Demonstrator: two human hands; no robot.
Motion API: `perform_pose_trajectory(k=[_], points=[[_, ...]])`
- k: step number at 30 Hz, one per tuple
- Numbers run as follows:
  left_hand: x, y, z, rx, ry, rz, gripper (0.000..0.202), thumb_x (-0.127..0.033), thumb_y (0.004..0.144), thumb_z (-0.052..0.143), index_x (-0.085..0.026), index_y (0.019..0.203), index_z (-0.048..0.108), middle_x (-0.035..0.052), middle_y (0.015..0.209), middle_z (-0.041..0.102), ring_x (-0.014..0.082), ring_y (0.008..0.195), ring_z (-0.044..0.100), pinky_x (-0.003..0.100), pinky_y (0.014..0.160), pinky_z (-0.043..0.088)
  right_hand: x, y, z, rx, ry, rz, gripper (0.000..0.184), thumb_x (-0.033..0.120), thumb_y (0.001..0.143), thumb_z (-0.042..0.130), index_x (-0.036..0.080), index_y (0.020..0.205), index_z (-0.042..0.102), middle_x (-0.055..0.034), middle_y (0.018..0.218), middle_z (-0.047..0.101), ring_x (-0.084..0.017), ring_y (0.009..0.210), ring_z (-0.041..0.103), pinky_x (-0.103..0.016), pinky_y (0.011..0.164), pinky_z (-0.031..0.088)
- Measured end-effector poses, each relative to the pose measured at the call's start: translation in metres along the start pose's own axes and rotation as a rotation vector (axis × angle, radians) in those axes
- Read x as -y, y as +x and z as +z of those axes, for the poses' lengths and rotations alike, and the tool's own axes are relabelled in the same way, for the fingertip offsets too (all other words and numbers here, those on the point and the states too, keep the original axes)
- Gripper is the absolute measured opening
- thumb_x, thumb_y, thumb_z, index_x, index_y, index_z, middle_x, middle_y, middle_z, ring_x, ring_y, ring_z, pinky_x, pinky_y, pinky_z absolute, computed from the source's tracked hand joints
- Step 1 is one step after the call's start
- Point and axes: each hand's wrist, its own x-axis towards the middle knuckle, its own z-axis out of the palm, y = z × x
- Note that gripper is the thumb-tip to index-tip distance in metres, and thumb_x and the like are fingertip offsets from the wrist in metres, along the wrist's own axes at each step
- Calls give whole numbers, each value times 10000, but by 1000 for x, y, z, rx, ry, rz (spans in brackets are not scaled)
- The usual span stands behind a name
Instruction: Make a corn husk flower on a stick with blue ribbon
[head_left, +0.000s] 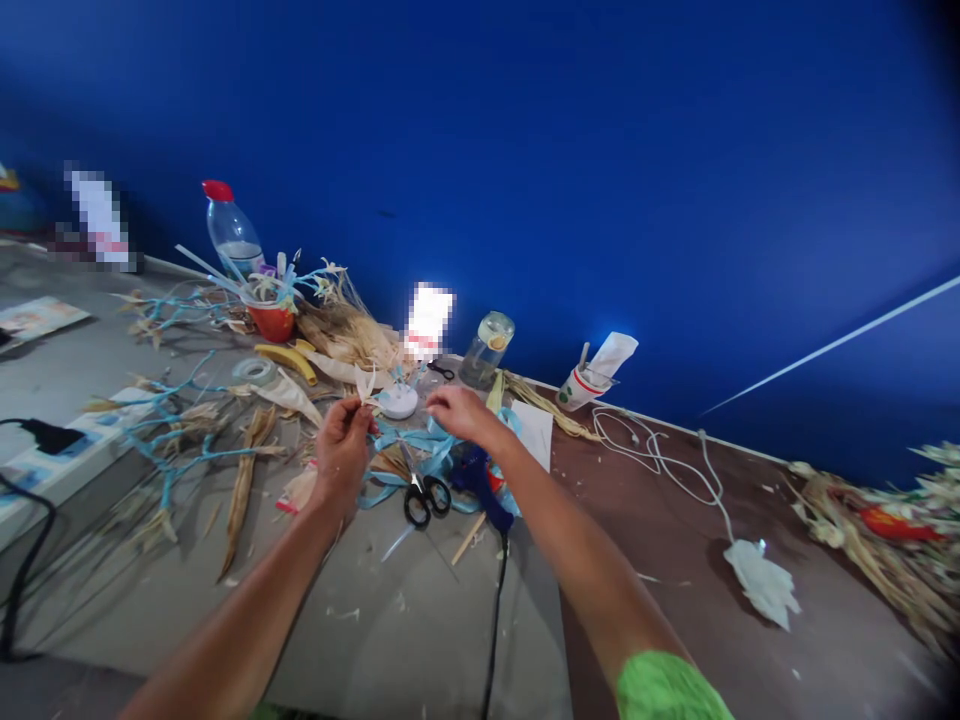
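One pale flower (365, 383): my left fingers (348, 408) pinch it; I can't tell whether my right fingers (444, 397) hold anything.

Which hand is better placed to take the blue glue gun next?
Probably the right hand: nearer the glue gun, nothing clearly held; the left hand pinches some pale petals.

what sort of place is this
Probably a handicraft workspace: the table holds black-handled scissors, what looks like a blue glue gun and a bundle of dried, husk-like plant material.
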Motion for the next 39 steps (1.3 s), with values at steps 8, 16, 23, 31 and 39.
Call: perform_pose_trajectory(k=[8, 16, 23, 31, 39], points=[[1, 1, -1, -15, -47, 41, 110, -265, 728, 602, -185, 752, 532, -56, 575, 475, 80, 508, 440, 195, 485, 340, 40, -30, 55, 116, -155, -360, 270, 208, 751, 549, 159, 1002, 635, -111, 904, 620, -214, 837, 567, -282, 696, 420], [-5, 1, 0, -67, -25, 51, 126, -295, 764, 588, -171, 769, 564, -48, 580, 493, 71, 512, 431, 186, 498, 335, 24, -9, 32, -53, 303, -320, 71, 93, 678, 597, 155, 680, 633, -34, 812, 575, -144, 811, 530, -245, 745, 418], [-6, -5, 3, 102, -129, -22, 209, -364, 710, 661, -162, 742, 618, -15, 662, 592, 95, 622, 535, 218, 632, 418, 3, -16, 21, -301, 994, 50, 129, 292, 690, 613, 169, 671, 580, 44, 569, 541, -87, 508, 478, -223, 529, 383], [-2, -11, 5, 245, -252, -223, 237, -351, 636, 734, -174, 767, 645, 34, 789, 695, 168, 772, 629, 283, 715, 463, 9, -33, 32, -526, 1462, 210, 197, 231, 620, 643, 189, 711, 473, 17, 647, 627, -152, 643, 640, -284, 644, 486], [-3, -15, 8, 365, -198, -209, 163, -306, 651, 725, -167, 709, 660, 24, 770, 681, 158, 785, 612, 282, 780, 446, 34, -49, 60, -735, 922, 158, 162, 278, 666, 608, 198, 645, 469, 6, 701, 518, -138, 686, 497, -271, 655, 423]])
